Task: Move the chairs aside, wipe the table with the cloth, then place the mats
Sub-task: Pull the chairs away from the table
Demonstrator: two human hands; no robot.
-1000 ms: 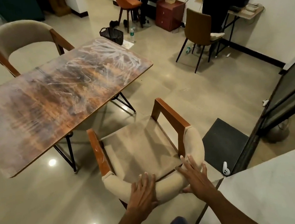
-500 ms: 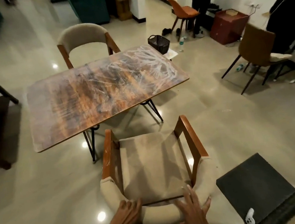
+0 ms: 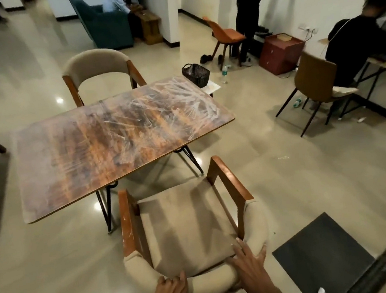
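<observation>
Nearest to us, our left hand (image 3: 171, 292) curls over the padded backrest of the near chair (image 3: 187, 225), fingers wrapped on the cushion roll. Our right hand (image 3: 249, 264) lies beside it on the same backrest, fingers spread fairly wide and pressed flat rather than clamped round it. The chair stands clear of the table (image 3: 113, 141), its seat facing the table's near edge with a strip of floor between them.

We judge the risk from here to be the grip: with the right hand only resting, a pull would load the left side and could swing the chair round, sending a leg into the dark floor mat (image 3: 323, 261) just to our right. The polished floor (image 3: 275, 172) looks slick, so the chair legs may slide further than meant.

Beyond, the tabletop is smeared with pale streaks and bears nothing. Across it the far chair (image 3: 97, 68) sits tucked against the far edge, not yet moved. We see no cloth and no table mats in view.
</observation>
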